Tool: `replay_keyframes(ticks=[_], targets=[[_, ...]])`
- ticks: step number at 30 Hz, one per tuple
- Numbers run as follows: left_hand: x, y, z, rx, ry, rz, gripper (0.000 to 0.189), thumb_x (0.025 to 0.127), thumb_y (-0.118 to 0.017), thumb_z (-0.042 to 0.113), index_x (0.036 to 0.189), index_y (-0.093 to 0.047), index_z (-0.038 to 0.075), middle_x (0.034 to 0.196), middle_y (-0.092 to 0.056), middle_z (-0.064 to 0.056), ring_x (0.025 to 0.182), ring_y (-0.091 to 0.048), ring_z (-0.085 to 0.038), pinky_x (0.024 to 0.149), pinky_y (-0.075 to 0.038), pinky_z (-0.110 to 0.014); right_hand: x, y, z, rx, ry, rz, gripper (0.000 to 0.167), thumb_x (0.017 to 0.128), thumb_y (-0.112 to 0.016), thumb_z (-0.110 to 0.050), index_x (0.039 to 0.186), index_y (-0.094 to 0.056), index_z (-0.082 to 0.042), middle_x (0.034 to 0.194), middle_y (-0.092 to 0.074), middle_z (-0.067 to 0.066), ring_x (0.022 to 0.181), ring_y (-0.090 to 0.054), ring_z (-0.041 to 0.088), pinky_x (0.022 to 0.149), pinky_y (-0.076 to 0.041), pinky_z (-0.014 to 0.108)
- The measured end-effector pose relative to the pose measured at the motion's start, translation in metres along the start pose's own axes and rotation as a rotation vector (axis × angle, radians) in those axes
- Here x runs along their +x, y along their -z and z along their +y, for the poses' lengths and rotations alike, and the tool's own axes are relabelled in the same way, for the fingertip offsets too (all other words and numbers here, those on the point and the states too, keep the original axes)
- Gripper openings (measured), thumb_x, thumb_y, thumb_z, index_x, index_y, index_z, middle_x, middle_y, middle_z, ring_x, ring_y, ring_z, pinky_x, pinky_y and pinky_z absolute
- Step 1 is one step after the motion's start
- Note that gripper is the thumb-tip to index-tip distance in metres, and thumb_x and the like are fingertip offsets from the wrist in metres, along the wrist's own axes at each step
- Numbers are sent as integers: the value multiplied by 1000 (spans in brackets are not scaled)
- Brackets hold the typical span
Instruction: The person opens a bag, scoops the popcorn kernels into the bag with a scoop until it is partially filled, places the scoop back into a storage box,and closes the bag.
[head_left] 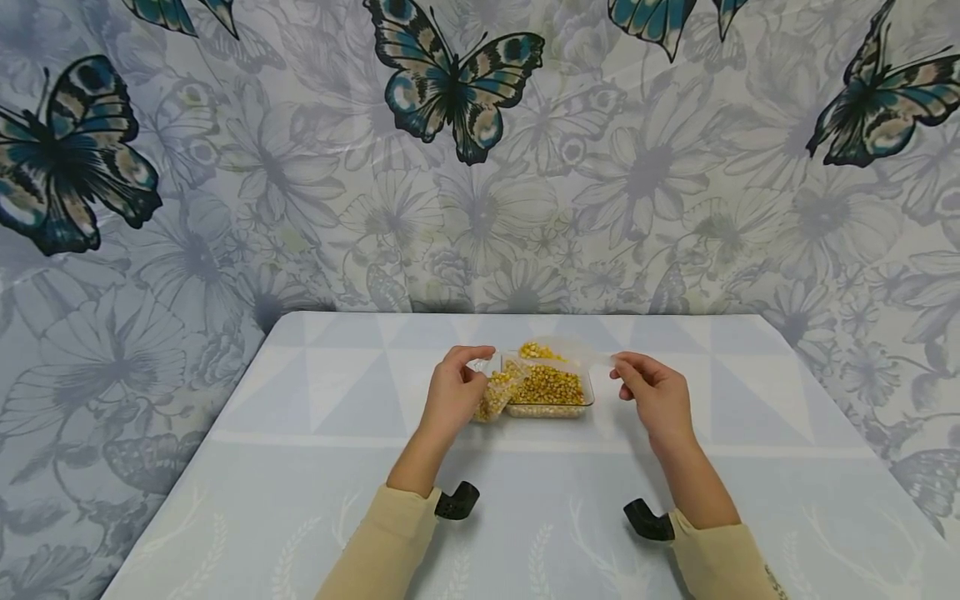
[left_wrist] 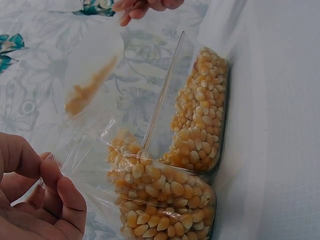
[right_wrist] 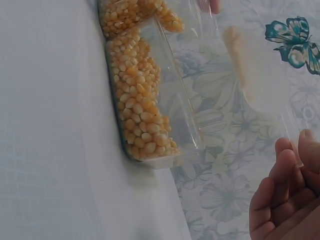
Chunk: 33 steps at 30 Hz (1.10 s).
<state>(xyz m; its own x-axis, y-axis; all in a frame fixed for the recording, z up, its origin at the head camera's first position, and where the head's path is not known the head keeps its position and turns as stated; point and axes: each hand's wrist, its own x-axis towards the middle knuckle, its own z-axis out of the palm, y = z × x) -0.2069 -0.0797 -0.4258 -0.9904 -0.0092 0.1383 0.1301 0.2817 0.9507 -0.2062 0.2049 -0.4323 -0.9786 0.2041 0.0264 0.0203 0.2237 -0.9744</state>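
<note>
My left hand (head_left: 452, 393) pinches the top of a clear plastic bag (left_wrist: 165, 192) filled with yellow corn kernels. The bag leans against the left end of a clear rectangular box (head_left: 551, 411), which holds a layer of corn kernels (right_wrist: 137, 102). From the right, my other hand (head_left: 662, 398) grips the thin handle of a translucent white scoop (right_wrist: 267, 82). Kernels lie in the scoop's bowl and show through it in both wrist views. In the head view the scoop is above the back of the box, its bowl pointing toward the bag.
Box and bag stand on a pale table (head_left: 555, 500) with a triangle pattern, near its far edge. Behind rises a floral backdrop (head_left: 480, 233) with large butterflies. A black curved piece sticks out from each sleeve (head_left: 386, 533).
</note>
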Motion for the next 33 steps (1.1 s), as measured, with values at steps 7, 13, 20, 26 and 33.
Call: replay_keyframes(ticks=[7,13,20,26,33], targets=[[0,1,0,5,5,2,45,90,-48,-3,122,-70,20,120,-63,4,61,-40,-15,49,-34,-22,-5,-2,-8,-46,127,1,34,95,-66,-34,116,-71,-6,81,-68,-15,63,-57,6,55,-47,20],[0,1,1,15,-9,8,45,89,-49,-3,123,-70,17,120,-64,3,63,-41,-15,51,-35,-22,-10,-5,-14,-98,172,22,29,95,-67,-30,112,-72,-8,80,-67,-15,63,-57,7,48,-40,22],[-1,1,1,11,-4,4,45,89,-49,-3,122,-70,17,120,-64,3,64,-41,-15,51,-35,-22,-14,-9,-16,-170,208,32,21,96,-67,-25,110,-73,-11,80,-66,-13,64,-57,8,47,-39,23],[-1,1,1,12,-6,1,45,88,-50,-4,122,-71,17,120,-64,2,64,-42,-15,51,-35,-22,-19,-13,-21,-250,287,55,18,94,-69,-24,110,-74,-15,80,-65,-6,64,-57,6,48,-42,23],[0,0,1,24,-18,6,45,87,-49,-4,120,-71,18,120,-64,2,64,-41,-15,51,-34,-22,-25,-14,-26,-274,366,62,19,94,-69,-22,111,-73,-13,82,-65,3,63,-58,6,50,-44,23]])
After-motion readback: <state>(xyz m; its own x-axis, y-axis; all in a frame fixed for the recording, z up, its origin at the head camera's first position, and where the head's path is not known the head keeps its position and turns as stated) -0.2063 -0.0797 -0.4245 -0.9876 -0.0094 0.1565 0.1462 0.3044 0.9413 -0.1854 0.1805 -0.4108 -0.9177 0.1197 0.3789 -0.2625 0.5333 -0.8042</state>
